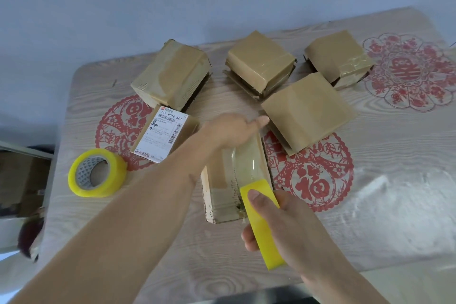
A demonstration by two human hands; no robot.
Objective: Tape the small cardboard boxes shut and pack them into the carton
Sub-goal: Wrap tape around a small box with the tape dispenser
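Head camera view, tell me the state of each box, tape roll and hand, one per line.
Near box: tape strip being laid along top.
Held tape roll: in right hand, strip drawn out.
Left hand: pressing tape's far end.
Spare roll: lying flat.
Labelled box: label up.

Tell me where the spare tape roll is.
In the head view, the spare tape roll lies on the table's left side, just below-left of the labelled box.

table: pale wood-grain tabletop point(370, 205), smooth, matt, w/ red paper-cut style prints point(313, 175)
boxes: small brown cardboard boxes point(308, 111), matt; glossy clear tape strips over seams
label: white paper shipping label point(161, 134), matt
tape: yellowish translucent plastic tape roll point(97, 173), glossy; stretched clear tape strip point(244, 163), shiny
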